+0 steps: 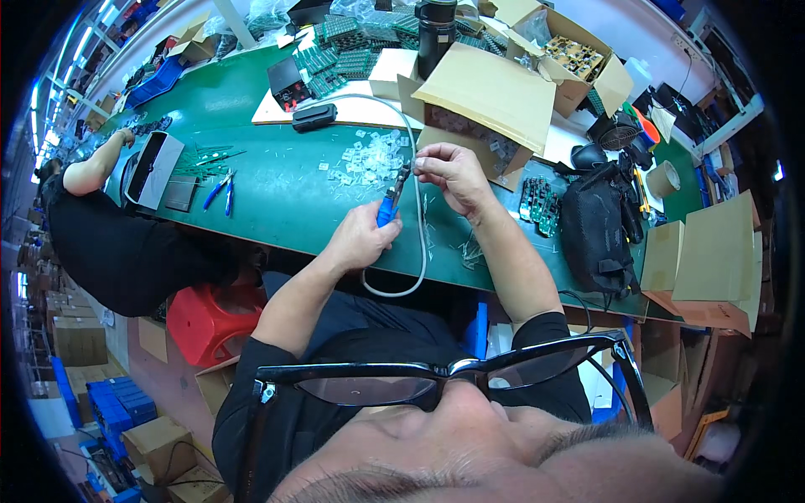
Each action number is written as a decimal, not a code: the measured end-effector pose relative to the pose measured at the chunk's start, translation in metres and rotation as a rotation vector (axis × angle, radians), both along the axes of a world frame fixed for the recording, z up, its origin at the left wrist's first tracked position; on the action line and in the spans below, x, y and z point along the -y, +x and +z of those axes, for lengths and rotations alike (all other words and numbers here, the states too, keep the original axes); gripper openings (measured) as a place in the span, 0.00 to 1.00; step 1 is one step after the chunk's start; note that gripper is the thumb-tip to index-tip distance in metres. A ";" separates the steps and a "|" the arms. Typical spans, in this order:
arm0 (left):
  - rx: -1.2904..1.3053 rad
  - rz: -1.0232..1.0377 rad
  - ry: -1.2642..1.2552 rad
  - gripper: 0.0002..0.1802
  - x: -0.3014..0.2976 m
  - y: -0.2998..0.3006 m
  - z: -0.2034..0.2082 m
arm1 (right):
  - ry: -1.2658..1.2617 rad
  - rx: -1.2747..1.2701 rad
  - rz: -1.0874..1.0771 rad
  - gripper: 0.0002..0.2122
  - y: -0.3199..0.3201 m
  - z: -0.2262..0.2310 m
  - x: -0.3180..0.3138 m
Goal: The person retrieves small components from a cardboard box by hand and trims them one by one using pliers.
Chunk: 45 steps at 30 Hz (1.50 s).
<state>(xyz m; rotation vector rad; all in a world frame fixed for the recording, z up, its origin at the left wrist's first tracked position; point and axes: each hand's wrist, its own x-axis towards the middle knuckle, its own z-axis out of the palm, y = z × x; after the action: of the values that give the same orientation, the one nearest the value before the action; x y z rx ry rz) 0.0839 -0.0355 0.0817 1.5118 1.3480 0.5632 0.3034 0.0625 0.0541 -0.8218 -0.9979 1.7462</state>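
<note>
My left hand [362, 236] is wrapped round a blue-handled tool [386, 210] with a dark metal head. A grey cable or hose [423, 243] loops down beside it to the underside of that hand. Just past the tool's head, my right hand [453, 174] pinches its thumb and fingertips together; what sits between them is too small to make out. Close to both hands, a pile of small clear-white plastic pieces [373, 158] is spread over the green tabletop [268, 176]. An open cardboard box [486, 88] leans behind my right hand, with more such pieces inside.
Circuit boards [340, 59] are heaped at the back, near a black power box [288, 82]. Blue-handled pliers [220, 192] lie to the left, beside another person [109, 226]. A black bag [597, 226] and more boards [541, 204] are at right. A red stool [205, 325] stands below.
</note>
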 end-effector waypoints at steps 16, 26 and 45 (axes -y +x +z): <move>1.406 -0.050 -0.497 0.36 -0.032 -0.033 -0.078 | -0.004 0.106 -0.055 0.09 -0.003 -0.015 -0.006; 1.293 -0.094 -0.527 0.35 -0.030 -0.036 -0.080 | 0.791 1.114 -0.331 0.21 0.007 -0.024 -0.023; 1.251 -0.082 -0.549 0.35 -0.031 -0.034 -0.076 | 0.687 1.565 -0.492 0.17 0.030 -0.046 -0.048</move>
<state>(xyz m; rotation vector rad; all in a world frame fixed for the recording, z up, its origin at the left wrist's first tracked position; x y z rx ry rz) 0.0498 -0.0050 0.0054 0.5106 0.3756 0.7959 0.3332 0.1104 0.0078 -1.7382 -1.9303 -0.0068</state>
